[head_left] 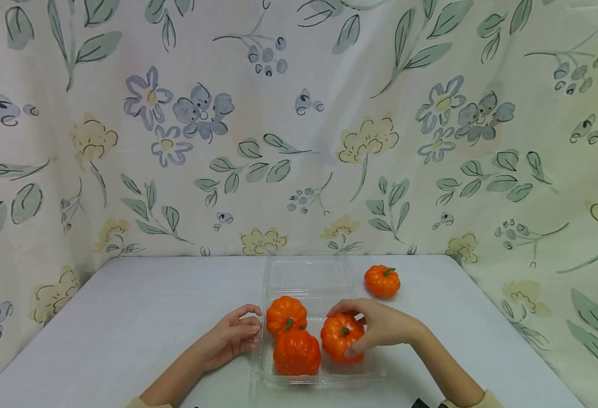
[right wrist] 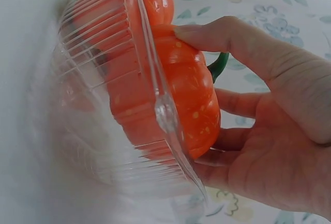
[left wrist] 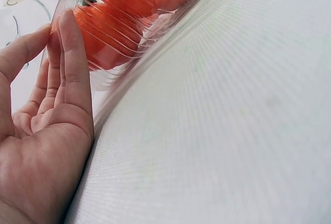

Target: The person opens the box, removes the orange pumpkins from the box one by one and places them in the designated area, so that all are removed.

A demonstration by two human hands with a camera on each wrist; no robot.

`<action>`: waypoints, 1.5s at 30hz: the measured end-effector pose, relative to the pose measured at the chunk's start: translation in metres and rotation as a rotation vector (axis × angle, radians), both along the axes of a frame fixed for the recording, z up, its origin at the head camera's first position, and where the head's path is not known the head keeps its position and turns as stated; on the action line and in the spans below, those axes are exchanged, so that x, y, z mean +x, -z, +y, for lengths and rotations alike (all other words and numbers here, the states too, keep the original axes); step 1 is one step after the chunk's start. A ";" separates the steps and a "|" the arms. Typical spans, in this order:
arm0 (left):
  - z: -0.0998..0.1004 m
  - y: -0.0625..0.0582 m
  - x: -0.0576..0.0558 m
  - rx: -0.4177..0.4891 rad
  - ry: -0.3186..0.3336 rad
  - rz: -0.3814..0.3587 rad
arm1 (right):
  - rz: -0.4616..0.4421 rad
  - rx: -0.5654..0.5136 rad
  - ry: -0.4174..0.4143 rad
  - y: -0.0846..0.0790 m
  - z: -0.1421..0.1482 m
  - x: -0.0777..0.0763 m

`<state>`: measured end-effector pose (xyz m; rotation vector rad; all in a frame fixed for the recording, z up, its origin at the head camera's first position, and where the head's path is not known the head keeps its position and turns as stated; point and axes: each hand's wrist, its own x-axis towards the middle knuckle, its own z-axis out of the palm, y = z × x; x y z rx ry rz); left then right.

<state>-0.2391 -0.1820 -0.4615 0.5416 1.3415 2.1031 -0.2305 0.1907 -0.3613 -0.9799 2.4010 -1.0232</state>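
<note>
A clear plastic clamshell box [head_left: 380,375] lies with its lid folded back, seen in the head view. In its left half are two small orange pumpkins, the rear one [head_left: 285,313] and the front one [head_left: 297,354]. My right hand [head_left: 380,323] grips a third orange pumpkin [head_left: 340,339] in the right half, thumb on the near side and fingers round the far side. Its green stem [right wrist: 219,67] and ribbed skin show in the right wrist view, partly behind the box wall. My left hand [head_left: 232,335] rests at the box's left side, fingertips [left wrist: 72,27] against the wall.
Another orange pumpkin [head_left: 382,281] sits on the white table [head_left: 151,306], behind my right hand and right of the lid [head_left: 309,275]. A floral curtain [head_left: 288,141] hangs behind the table and along its sides.
</note>
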 end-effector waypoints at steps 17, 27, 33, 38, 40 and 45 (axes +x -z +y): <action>0.000 -0.002 0.001 0.003 0.009 0.000 | -0.013 -0.074 0.071 -0.004 0.002 -0.001; 0.001 -0.002 0.002 0.008 0.013 0.006 | -0.028 -0.087 0.109 -0.009 0.003 0.001; 0.001 -0.001 0.002 0.003 0.006 0.012 | -0.019 -0.090 0.124 -0.011 0.006 0.001; 0.001 0.000 0.001 0.006 0.008 0.024 | -0.014 -0.096 0.127 -0.012 0.009 0.001; 0.001 0.000 0.001 0.007 0.009 0.026 | -0.011 -0.098 0.126 -0.013 0.010 0.000; 0.001 0.000 0.001 0.010 0.010 0.028 | -0.013 -0.091 0.144 -0.015 0.012 -0.001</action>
